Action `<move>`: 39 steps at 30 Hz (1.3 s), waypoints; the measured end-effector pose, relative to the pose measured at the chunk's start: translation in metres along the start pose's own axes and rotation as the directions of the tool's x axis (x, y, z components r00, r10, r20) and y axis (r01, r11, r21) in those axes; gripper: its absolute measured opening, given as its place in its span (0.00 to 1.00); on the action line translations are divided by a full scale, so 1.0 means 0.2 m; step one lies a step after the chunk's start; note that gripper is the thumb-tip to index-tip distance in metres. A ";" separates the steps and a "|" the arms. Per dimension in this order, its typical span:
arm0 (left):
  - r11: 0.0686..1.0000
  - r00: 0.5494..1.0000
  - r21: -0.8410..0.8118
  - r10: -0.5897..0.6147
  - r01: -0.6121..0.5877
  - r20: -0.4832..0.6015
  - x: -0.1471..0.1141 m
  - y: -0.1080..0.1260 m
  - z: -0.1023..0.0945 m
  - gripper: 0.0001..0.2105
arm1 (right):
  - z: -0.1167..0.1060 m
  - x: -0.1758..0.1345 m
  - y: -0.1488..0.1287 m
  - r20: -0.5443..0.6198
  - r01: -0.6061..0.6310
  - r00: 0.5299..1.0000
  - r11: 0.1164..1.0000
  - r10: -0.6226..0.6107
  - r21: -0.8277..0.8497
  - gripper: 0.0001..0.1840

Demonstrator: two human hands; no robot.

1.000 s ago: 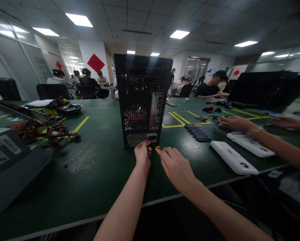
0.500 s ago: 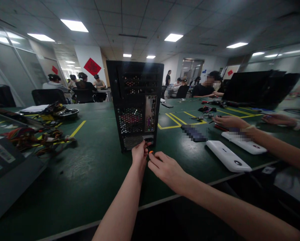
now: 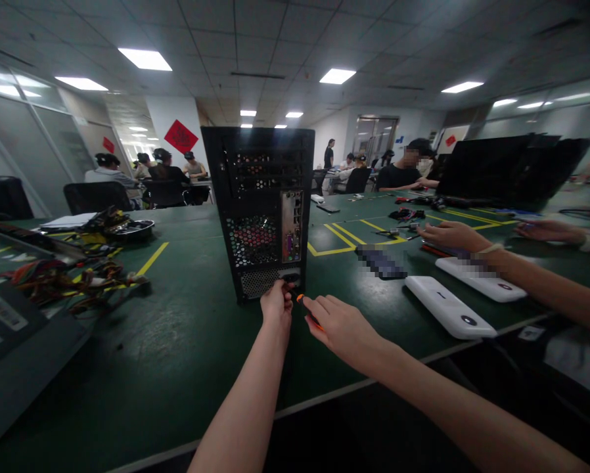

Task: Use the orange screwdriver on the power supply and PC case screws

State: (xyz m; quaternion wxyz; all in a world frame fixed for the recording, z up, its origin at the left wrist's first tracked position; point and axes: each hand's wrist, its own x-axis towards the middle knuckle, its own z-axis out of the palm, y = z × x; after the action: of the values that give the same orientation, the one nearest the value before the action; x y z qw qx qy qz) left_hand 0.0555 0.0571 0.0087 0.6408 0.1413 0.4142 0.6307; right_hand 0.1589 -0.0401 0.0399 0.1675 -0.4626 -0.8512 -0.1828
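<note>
A black computer case (image 3: 258, 148) stands upright on the green table, its back panel toward me. The panel shows round vent holes, a metal port plate (image 3: 291, 226) and the power supply's grille (image 3: 260, 282) at the bottom. My left hand (image 3: 276, 303) is closed in a pinch at the lower right corner of this panel, by the power socket; what lies between its fingertips is hidden. Just right of it, my right hand (image 3: 341, 328) is closed around a slim orange-handled screwdriver (image 3: 315, 322), mostly covered by the fingers. Its orange end shows near my left fingertips.
Left lie a grey metal box (image 3: 9, 355) and bundled cables (image 3: 78, 272). To the right are a blurred-out phone (image 3: 381, 261), a white device (image 3: 447, 305) and another white device (image 3: 482, 279). A co-worker's arm (image 3: 531, 272) reaches in from the right; black monitors (image 3: 497, 171) stand behind.
My right hand has shifted slightly right and down, so more of the orange handle shows. My left hand stays at the case's lower corner. The view has moved a little.
</note>
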 end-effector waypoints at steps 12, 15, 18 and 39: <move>0.997 0.996 0.063 -0.050 0.045 0.077 -0.01 0.01 -0.04 0.03 | 0.07 -0.04 -0.12 -0.089 -0.153 0.985 0.985 0.146 -0.077 0.12; 0.998 0.998 0.064 -0.017 0.013 0.053 -0.02 0.01 -0.03 0.04 | 0.09 -0.06 -0.13 -0.125 -0.121 0.986 0.985 0.106 -0.119 0.13; 0.999 1.000 0.049 -0.007 0.007 0.014 -0.03 0.01 -0.02 0.06 | 0.11 -0.08 -0.14 -0.128 -0.084 0.989 0.990 0.069 -0.113 0.16; 0.993 0.999 0.120 -0.022 0.019 0.026 -0.04 0.00 -0.02 0.07 | 0.14 -0.09 -0.15 -0.194 -0.213 0.948 0.957 0.251 0.196 0.13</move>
State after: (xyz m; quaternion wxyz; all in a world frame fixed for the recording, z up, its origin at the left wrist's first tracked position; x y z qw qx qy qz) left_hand 0.0531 0.0489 0.0094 0.6432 0.1839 0.4439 0.5961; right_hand 0.1390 -0.0557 0.0018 0.3192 -0.5208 -0.7799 -0.1368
